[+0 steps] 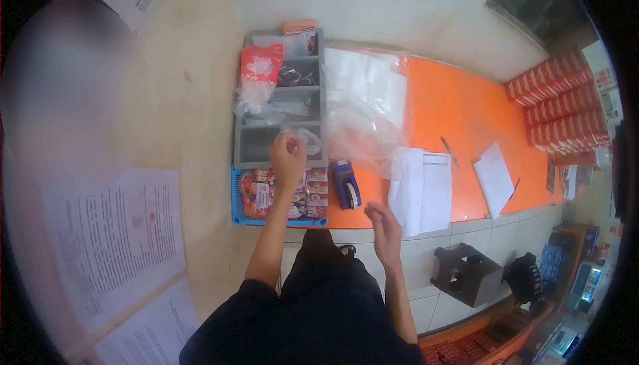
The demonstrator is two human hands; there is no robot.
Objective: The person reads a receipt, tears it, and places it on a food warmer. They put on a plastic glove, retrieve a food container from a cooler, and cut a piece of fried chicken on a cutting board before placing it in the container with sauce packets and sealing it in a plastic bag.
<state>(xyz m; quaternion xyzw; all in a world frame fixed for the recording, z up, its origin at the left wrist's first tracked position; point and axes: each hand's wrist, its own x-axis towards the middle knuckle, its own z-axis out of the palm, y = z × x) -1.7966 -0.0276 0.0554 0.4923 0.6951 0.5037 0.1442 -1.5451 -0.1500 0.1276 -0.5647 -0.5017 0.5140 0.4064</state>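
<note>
My left hand (288,159) is over the front compartment of a grey divided tray (255,147), its fingers curled together. Clear crumpled plastic (309,141) lies right at those fingertips; whether they pinch it or something small, I cannot make out. Under my left wrist is a blue basket (237,195) filled with small printed packets (316,188). My right hand (386,226) hovers by the front edge of the orange table (436,92), fingers stretched out and holding nothing. Just left of it lies a dark blue tape dispenser (347,185).
Further tray compartments hold a red-and-white plastic packet (261,65) and other plastic. Clear bags (366,129), white papers (421,192), a pen (449,151) and a notepad (494,175) lie on the table. Red-and-white boxes (556,89) are stacked right; a dark stool (466,273) stands below.
</note>
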